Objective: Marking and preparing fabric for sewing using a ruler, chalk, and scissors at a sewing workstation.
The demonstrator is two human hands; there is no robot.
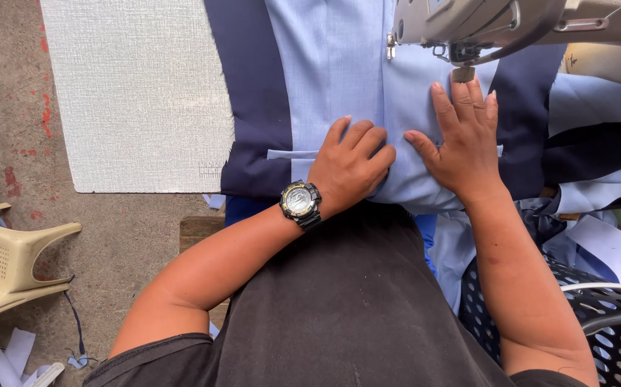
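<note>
A light blue garment [339,64] with navy side panels [253,100] lies on the sewing table [138,86]. My left hand [350,165], with a black wristwatch [300,203], has its fingers curled and pinches a fold of the light blue cloth near the table's front edge. My right hand [461,140] lies flat, fingers together, pressing the cloth just below the sewing machine head [468,25] and its presser foot [462,72]. The two hands are a few centimetres apart.
A beige plastic chair [6,261] lies tipped on the concrete floor at left, with cloth scraps [9,355] near it. More blue and navy fabric [597,143] is piled at right. A black perforated basket [604,322] stands at bottom right.
</note>
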